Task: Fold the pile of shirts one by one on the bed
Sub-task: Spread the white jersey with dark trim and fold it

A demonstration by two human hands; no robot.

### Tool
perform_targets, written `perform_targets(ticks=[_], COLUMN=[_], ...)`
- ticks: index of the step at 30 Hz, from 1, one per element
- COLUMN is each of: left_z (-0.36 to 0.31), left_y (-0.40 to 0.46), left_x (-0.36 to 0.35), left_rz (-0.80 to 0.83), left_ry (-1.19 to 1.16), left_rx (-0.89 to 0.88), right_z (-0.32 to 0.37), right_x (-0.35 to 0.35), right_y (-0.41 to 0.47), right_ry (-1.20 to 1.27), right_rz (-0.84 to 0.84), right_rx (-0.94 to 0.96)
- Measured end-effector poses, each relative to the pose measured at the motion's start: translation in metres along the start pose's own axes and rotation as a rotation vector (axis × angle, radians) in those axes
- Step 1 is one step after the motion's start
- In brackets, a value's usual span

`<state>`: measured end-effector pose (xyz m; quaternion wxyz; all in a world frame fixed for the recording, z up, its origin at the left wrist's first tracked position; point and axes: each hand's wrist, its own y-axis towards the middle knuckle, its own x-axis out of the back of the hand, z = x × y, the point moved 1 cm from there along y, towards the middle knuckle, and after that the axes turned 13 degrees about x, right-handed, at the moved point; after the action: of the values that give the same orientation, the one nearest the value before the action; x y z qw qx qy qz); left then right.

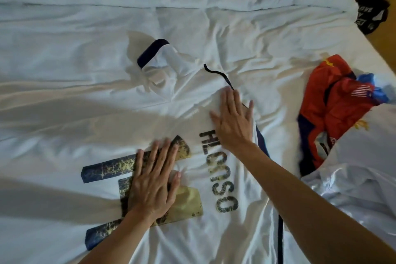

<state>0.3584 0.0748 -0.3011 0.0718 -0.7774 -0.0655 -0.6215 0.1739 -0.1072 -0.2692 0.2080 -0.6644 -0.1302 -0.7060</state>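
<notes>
**White shirt spread on bed, both palms flat on it**

White shirt lies spread, back side up, across the near part of the bed, on the white duvet. Dark cracked lettering runs across the back, with a large worn dark-and-gold number beside it. Navy trim down the right edge. One sleeve with a navy cuff sticks out toward the far side, crumpled and partly turned over.

Left hand lies flat on the number print, fingers straight and slightly spread, palm down, gripping nothing. Right hand is flat as well, fingers extended and together, thumb out, pressing the fabric at the upper back just past the start of the lettering, close to the navy side trim. Neither hand curls around cloth; both just press on it. Both forearms bare.

To the right, a heap of shirts: a red-orange shirt bunched with a bit of blue fabric at its far edge, and a shiny white garment piled nearer. A black garment with white print hangs at the far right corner of the bed.
</notes>
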Motion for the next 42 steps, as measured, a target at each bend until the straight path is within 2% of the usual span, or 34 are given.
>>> perform_targets(ticks=[1,2,4,6,7,9,11,12,13,15,17,21,26,28,31,33,34,35,37,39,42], left_z=[-0.001,0.000,-0.001,-0.001,0.000,0.009,0.042,0.069,0.100,0.163,0.214,0.271,0.303,0.313,0.346,0.368,0.377,0.384,0.395,0.400,0.408], left_y=[0.000,-0.001,-0.001,0.000,0.001,0.003,0.010,0.017,0.025,0.042,0.057,0.074,0.095,0.102,0.106,0.111,0.117,0.123,0.131,0.128,0.110], left_x=[0.000,0.001,0.002,0.007,0.010,0.016,0.031,0.039,0.047,0.061,0.073,0.096,0.119,0.139,0.169,0.187,0.194,0.199,0.201,0.191,0.177], left_rz=[-0.002,-0.007,-0.004,0.025,0.045,0.062,0.008,-0.031,-0.058,-0.048,0.004,-0.005,-0.071,0.000,0.317,0.455,0.411,0.300,0.125,0.141,0.172], left_ry=[-0.006,-0.010,-0.029,-0.056,-0.082,-0.164,-0.224,-0.224,-0.195,-0.090,-0.001,0.075,0.043,0.109,0.173,0.102,0.031,-0.050,-0.195,-0.230,-0.232], left_rx=[-0.002,-0.004,0.004,0.008,-0.001,-0.021,0.045,0.106,0.163,0.234,0.266,0.316,0.379,0.390,0.471,0.392,0.349,0.327,0.342,0.383,0.551], right_z=[-0.002,0.007,0.042,0.078,0.088,0.100,0.115,0.130,0.149,0.194,0.232,0.254,0.252,0.253,0.254,0.258,0.262,0.271,0.303,0.336,0.359], right_x=[0.005,0.008,0.011,0.008,0.002,-0.010,-0.015,-0.014,-0.012,-0.014,-0.025,-0.046,-0.051,-0.050,-0.049,-0.046,-0.042,-0.037,-0.029,-0.028,-0.043], right_y=[0.004,0.005,-0.003,-0.013,-0.014,-0.006,0.002,0.006,0.010,0.017,0.022,0.028,0.032,0.031,0.030,0.030,0.029,0.027,0.024,0.019,0.016], right_ry=[-0.003,0.011,0.104,0.280,0.346,0.382,0.400,0.417,0.446,0.491,0.442,0.229,0.170,0.152,0.143,0.172,0.218,0.284,0.392,0.407,0.299], right_rz=[-0.011,-0.042,-0.108,-0.047,0.012,0.022,-0.083,-0.143,-0.176,-0.143,-0.047,0.015,0.028,0.028,0.026,0.002,-0.035,-0.087,-0.158,-0.141,-0.036], right_rx=[-0.129,-0.158,0.060,0.353,0.414,0.350,0.164,0.131,0.164,0.357,0.498,0.429,0.430,0.428,0.424,0.383,0.353,0.343,0.423,0.534,0.528])
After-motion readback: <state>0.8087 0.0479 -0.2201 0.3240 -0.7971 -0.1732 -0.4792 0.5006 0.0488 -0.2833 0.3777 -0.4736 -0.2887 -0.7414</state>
